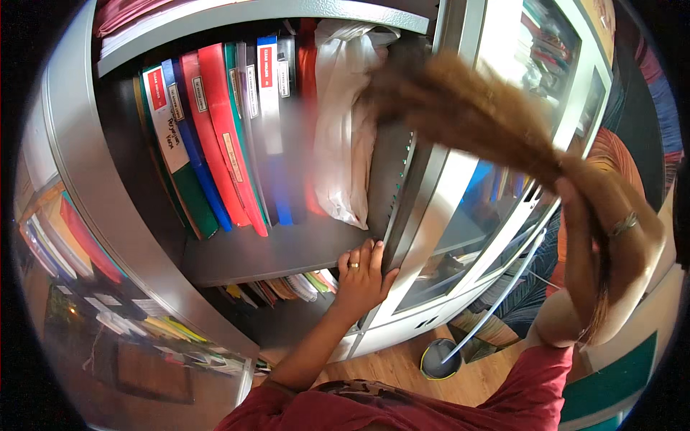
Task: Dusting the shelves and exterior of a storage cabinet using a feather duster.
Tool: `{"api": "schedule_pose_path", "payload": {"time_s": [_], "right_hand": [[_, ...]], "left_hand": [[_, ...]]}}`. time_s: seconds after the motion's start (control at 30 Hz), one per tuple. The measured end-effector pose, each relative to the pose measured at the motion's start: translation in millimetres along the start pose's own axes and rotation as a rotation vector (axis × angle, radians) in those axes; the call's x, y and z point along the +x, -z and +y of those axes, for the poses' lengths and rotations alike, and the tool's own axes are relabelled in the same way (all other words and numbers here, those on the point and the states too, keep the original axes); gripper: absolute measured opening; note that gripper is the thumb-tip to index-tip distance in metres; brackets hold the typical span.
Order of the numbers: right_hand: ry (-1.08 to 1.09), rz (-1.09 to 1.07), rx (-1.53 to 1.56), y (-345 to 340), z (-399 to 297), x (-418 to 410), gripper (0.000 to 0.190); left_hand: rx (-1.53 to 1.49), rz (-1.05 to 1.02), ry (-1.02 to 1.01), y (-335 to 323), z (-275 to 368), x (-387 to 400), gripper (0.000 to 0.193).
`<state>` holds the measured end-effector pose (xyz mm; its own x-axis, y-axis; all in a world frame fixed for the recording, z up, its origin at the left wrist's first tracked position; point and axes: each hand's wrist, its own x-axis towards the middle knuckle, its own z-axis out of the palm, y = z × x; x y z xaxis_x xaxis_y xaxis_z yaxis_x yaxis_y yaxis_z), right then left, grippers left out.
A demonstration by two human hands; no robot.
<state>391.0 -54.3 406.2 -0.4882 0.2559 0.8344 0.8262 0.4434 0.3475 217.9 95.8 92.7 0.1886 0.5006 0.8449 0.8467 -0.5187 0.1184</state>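
Observation:
A brown feather duster (458,102), blurred by motion, is gripped near its base by my right hand (609,231), raised at the right. Its far end hangs in front of the upper right part of the open cabinet. My left hand (361,272) wears a ring and rests with its fingers on the right front edge of a dark metal shelf (280,250), holding no object. On that shelf stand upright red binders (232,140), clear holders (161,102) and blue and green folders. A white plastic bag (342,129) stands at their right, its upper part close to the duster.
Glass cabinet doors (453,237) flank the opening on the right, with another glass door (135,248) at the left. Books (285,288) fill part of the shelf below. A bucket (441,358) with a pale pole (501,301) stands on the wooden floor.

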Motion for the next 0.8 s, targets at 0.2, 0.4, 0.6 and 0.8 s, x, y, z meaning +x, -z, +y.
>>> {"api": "schedule_pose_path", "payload": {"time_s": [0.2,0.4,0.6,0.8], "right_hand": [[0.025,-0.124,0.005,-5,-37,16,0.023],[0.148,-0.183,-0.327,-20,-31,20,0.028],[0.267,-0.362,-0.269,-7,-36,21,0.041],[0.319,-0.419,-0.366,-11,-43,20,0.039]], "left_hand": [[0.032,-0.031,-0.009,3,0,1,0.066],[0.027,0.049,-0.047,1,-7,-2,0.067],[0.032,0.051,-0.051,5,-3,-1,0.068],[0.049,0.061,-0.053,-1,-7,-4,0.065]]}}
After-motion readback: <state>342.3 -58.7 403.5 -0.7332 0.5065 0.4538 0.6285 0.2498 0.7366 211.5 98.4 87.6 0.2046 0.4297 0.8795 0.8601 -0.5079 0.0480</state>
